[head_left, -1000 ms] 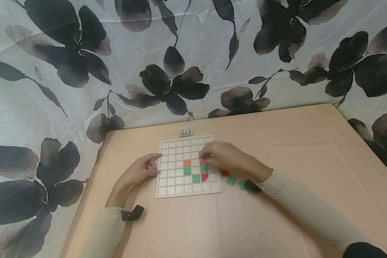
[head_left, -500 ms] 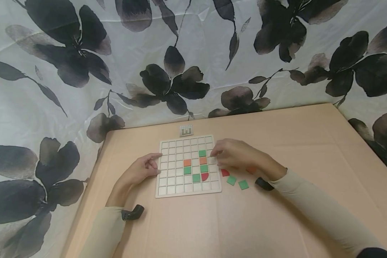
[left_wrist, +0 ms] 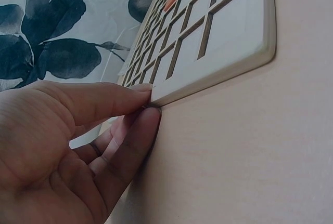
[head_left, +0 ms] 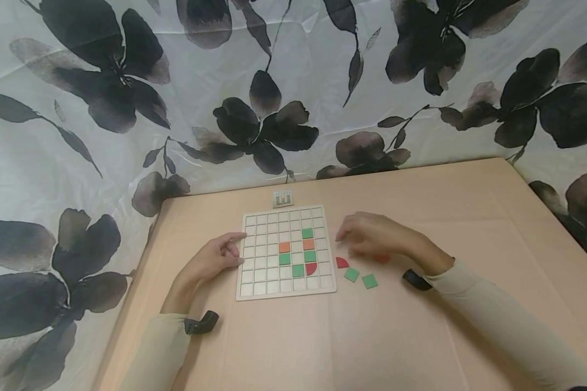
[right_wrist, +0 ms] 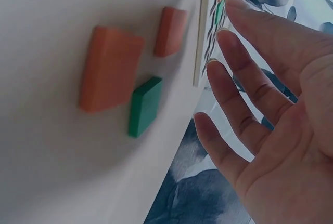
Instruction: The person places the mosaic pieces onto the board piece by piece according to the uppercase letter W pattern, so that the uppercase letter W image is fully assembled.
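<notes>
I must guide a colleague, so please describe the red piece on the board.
On the table, find the gridded board. In its lower right part lies the red piece, beside a green square. Of the board's pieces, only this one has a curved edge.

Seven pieces on one board, at least five beside it

One gridded board (head_left: 261, 271) bears four green squares (head_left: 310, 256), two orange squares (head_left: 285, 247) and one red quarter-round (head_left: 311, 269). Loose on one table (head_left: 293, 342), between the board's 3 and 4 o'clock, lie two green tiles (head_left: 351, 274) and one red tile (head_left: 342, 263). The right wrist view shows two loose orange tiles (right_wrist: 112, 70) and one loose green piece (right_wrist: 145, 107), which may be one of those two or a third. One small patterned plaque (head_left: 282, 199) lies at 12 o'clock. Two hands show: the left hand (head_left: 215, 258) at 9 o'clock, the right hand (head_left: 374, 233) near 3.
</notes>
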{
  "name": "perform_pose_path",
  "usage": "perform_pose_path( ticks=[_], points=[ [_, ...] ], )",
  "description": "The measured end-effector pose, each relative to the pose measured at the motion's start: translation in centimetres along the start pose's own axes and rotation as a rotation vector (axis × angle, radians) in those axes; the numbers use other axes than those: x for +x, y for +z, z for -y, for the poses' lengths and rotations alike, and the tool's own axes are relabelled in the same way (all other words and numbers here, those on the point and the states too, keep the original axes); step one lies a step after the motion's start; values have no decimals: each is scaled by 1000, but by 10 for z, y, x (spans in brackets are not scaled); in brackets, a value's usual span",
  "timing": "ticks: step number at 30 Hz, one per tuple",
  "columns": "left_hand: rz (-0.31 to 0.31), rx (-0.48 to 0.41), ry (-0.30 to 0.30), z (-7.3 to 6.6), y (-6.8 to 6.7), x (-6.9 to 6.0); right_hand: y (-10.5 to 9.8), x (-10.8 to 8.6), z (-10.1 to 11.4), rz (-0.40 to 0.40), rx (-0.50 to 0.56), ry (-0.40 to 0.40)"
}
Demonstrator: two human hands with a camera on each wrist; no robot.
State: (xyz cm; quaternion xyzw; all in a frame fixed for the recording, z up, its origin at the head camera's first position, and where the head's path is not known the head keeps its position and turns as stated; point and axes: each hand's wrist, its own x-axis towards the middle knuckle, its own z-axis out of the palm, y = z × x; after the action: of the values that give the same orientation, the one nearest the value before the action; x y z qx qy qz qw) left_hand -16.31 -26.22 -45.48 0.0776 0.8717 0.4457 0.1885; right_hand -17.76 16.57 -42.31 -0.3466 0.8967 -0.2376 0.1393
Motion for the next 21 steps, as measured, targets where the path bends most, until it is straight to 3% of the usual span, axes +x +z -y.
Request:
perform_pose_path(
  ticks=[3, 11, 21],
  points=[
    [3, 0, -3, -4, 0, -1, -1, -4, -3, 4, 0, 14],
    [16, -8, -1, -33, 0, -14, -1, -11, -13, -7, 0, 14],
    [13, -22, 13, -36, 0, -16, 0, -17, -21, 2, -1, 25]
  ],
)
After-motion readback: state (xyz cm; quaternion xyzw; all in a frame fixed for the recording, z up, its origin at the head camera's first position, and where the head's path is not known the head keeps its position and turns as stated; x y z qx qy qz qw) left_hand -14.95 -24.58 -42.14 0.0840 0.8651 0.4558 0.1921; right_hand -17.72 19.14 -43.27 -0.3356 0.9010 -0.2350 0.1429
